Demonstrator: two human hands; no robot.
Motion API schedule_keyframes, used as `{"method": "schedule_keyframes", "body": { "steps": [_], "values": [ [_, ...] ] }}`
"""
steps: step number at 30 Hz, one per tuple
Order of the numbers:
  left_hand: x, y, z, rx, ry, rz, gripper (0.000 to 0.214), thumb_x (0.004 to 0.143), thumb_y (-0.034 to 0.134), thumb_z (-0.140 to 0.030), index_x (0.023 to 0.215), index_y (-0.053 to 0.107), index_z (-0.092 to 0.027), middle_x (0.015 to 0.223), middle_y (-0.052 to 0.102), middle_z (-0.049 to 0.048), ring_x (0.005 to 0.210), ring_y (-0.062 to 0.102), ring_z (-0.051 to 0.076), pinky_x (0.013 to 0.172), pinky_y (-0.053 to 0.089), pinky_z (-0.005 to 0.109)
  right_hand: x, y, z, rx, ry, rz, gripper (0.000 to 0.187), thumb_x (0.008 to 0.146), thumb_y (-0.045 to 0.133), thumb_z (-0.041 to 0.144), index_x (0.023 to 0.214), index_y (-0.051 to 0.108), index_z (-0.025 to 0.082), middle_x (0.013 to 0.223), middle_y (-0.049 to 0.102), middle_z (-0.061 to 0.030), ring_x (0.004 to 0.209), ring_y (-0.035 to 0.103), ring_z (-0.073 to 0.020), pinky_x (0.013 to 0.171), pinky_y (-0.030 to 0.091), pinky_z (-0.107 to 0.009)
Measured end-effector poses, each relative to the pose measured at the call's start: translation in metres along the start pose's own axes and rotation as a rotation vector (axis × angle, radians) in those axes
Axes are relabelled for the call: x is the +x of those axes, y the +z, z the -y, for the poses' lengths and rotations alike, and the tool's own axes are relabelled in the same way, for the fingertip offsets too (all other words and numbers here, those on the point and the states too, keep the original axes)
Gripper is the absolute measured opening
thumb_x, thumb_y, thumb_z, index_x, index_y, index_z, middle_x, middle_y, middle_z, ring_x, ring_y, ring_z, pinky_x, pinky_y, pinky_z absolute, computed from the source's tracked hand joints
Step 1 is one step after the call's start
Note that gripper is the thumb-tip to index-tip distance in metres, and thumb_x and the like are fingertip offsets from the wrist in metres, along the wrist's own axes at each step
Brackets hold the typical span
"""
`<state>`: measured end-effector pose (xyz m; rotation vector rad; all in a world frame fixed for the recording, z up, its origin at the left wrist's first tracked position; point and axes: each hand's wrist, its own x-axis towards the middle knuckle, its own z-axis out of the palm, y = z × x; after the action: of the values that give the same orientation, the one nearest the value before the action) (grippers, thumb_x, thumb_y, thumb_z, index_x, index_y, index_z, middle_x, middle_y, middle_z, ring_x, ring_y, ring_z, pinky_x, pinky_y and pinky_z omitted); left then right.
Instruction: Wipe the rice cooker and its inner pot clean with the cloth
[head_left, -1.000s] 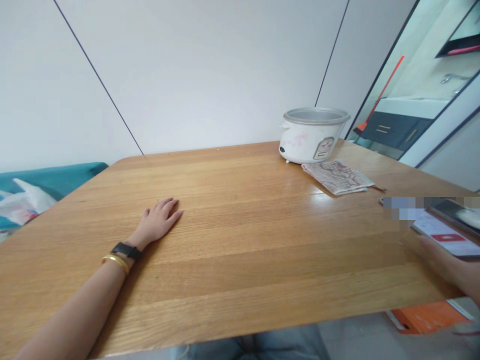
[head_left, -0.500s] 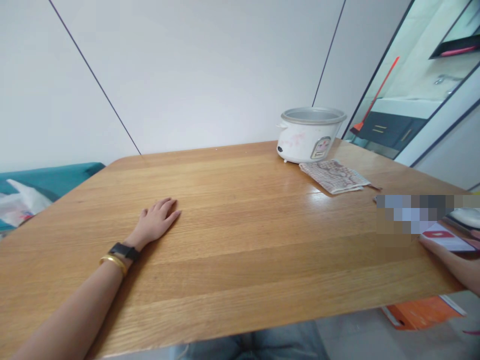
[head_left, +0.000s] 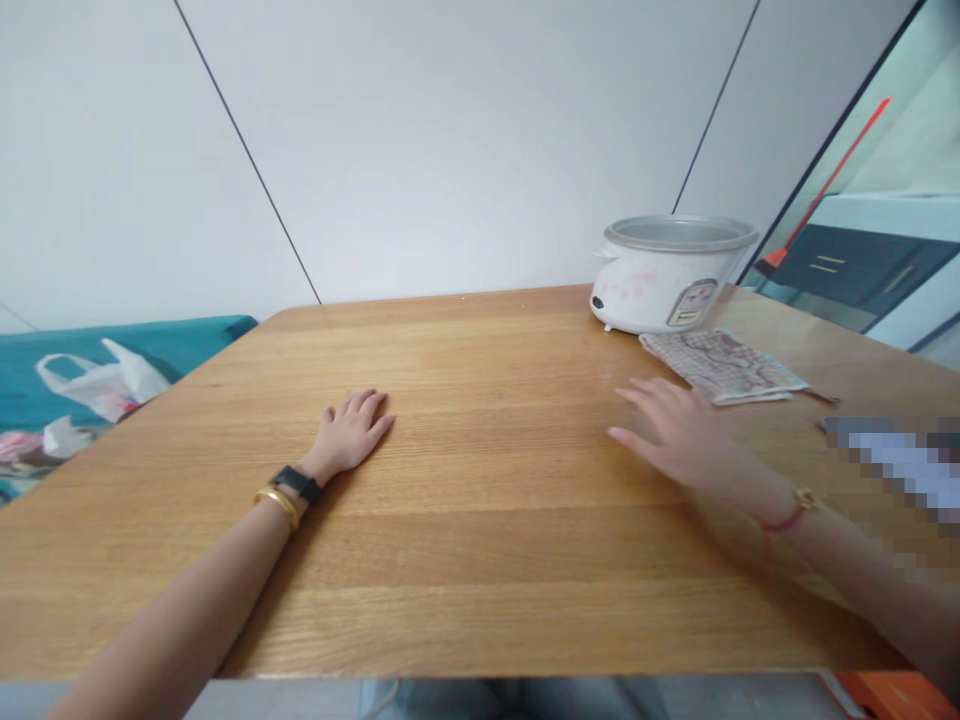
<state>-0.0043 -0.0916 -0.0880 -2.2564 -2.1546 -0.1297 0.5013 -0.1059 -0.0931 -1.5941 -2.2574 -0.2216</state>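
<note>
My left hand [head_left: 351, 432] rests palm down on the wooden table [head_left: 480, 520], fingers stretched out and holding nothing. A black watch [head_left: 297, 484] and a gold bangle [head_left: 276, 506] circle that wrist. Over the right half of the table is my right hand [head_left: 679, 435], slightly blurred, its fingers extended and nothing in them; a red cord bracelet [head_left: 786, 520] shows at its wrist. Just beyond the right hand lies a folded checked cloth [head_left: 724, 365]. Behind the cloth stands a white rice cooker [head_left: 664, 280] without a lid; its inside bottom cannot be seen.
A pixelated flat item [head_left: 892, 450] lies at the table's right side. To the left, a white plastic bag [head_left: 112, 385] sits on a teal seat [head_left: 202, 340]. A pale wall [head_left: 480, 150] borders the far edge. An orange broom [head_left: 832, 180] leans in the doorway at right.
My right hand has come from the blurred items at the far right to over the table, fingers extended. The view has turned left. My left hand stays flat on the table.
</note>
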Motion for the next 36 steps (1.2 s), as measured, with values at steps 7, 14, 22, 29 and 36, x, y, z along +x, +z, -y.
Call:
{"method": "schedule_keyframes", "body": {
  "steps": [7, 14, 22, 29, 36],
  "values": [
    [-0.008, -0.002, -0.008, 0.020, 0.015, 0.052, 0.069, 0.105, 0.025, -0.058, 0.164, 0.033, -0.024, 0.170, 0.031, 0.0150, 0.158, 0.026, 0.033, 0.120, 0.026, 0.066, 0.027, 0.038, 0.041, 0.177, -0.188, 0.305, 0.070, 0.101, 0.036, 0.065, 0.161, 0.041, 0.030, 0.168, 0.036, -0.0075, 0.156, 0.031, -0.0317, 0.128, 0.024, -0.060],
    [-0.013, -0.004, -0.014, -0.001, 0.009, 0.043, 0.067, 0.104, 0.031, -0.058, 0.163, 0.036, -0.026, 0.170, 0.031, 0.0158, 0.158, 0.027, 0.035, 0.120, 0.026, 0.068, 0.010, 0.052, 0.012, 0.212, -0.187, 0.276, 0.070, 0.099, 0.042, 0.065, 0.163, 0.037, 0.037, 0.167, 0.037, -0.0020, 0.155, 0.033, -0.0336, 0.128, 0.025, -0.064],
    [-0.015, -0.003, -0.016, -0.026, 0.028, 0.016, 0.066, 0.104, 0.034, -0.058, 0.161, 0.039, -0.027, 0.169, 0.034, 0.0164, 0.157, 0.030, 0.036, 0.120, 0.028, 0.067, 0.006, 0.063, -0.001, 0.205, -0.221, 0.230, 0.071, 0.095, 0.047, 0.066, 0.162, 0.035, 0.045, 0.165, 0.040, 0.0018, 0.153, 0.037, -0.0357, 0.126, 0.028, -0.069],
    [-0.013, -0.004, -0.011, -0.046, 0.031, 0.032, 0.067, 0.104, 0.033, -0.061, 0.161, 0.039, -0.027, 0.170, 0.033, 0.0149, 0.157, 0.029, 0.034, 0.121, 0.025, 0.066, 0.010, 0.062, -0.002, 0.213, -0.230, 0.231, 0.072, 0.095, 0.046, 0.066, 0.162, 0.037, 0.043, 0.164, 0.042, -0.0008, 0.153, 0.036, -0.0376, 0.124, 0.029, -0.072],
    [-0.017, -0.004, -0.015, -0.031, 0.003, 0.015, 0.066, 0.105, 0.033, -0.059, 0.160, 0.041, -0.024, 0.169, 0.034, 0.0146, 0.157, 0.029, 0.034, 0.122, 0.025, 0.065, 0.010, 0.058, 0.005, 0.209, -0.187, 0.268, 0.070, 0.097, 0.045, 0.066, 0.162, 0.039, 0.039, 0.165, 0.040, -0.0015, 0.154, 0.035, -0.0363, 0.127, 0.025, -0.068]
  ]
}}
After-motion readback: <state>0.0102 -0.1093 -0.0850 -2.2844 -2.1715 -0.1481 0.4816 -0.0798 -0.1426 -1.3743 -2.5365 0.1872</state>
